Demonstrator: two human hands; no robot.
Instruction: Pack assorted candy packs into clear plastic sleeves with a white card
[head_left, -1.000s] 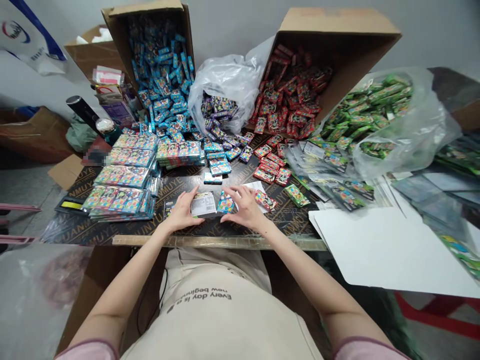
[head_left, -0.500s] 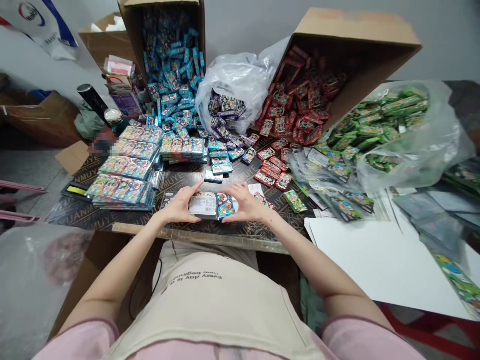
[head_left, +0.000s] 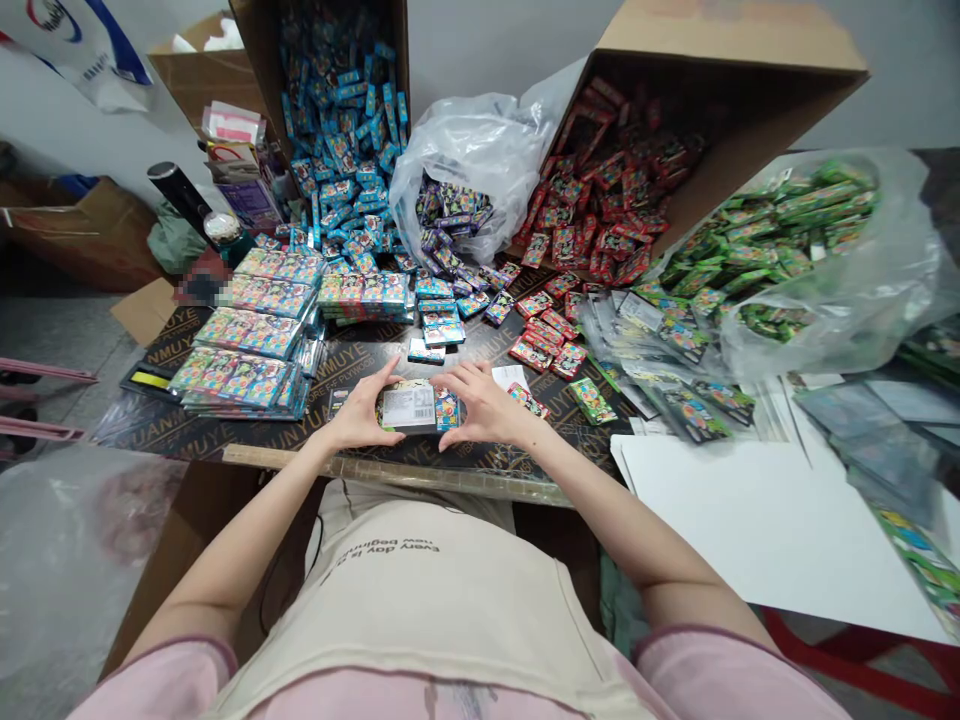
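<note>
Close to the front edge of the black desk with gold lettering (head_left: 277,432), I have both hands curled around one thing: a flat, dark-edged rectangular pack with a white printed label (head_left: 409,405). The left hand (head_left: 366,408) grips its left end and the right hand (head_left: 480,408) closes on the right, thumbs on the near side, fingers on the far side. Its long axis runs left to right, roughly along the desk edge; the label faces up, its barcode toward the near right corner. A small blue patterned box (head_left: 448,408) shows at the right end, partly under my right fingers; whether it sits inside the pack I cannot tell.

Just beyond lies a blue-and-white small box (head_left: 426,350), also lengthwise left to right. To the right, a green patterned packet (head_left: 592,400) points obliquely away. Farther left rise stacks of colourful film-wrapped packs (head_left: 240,370).
</note>
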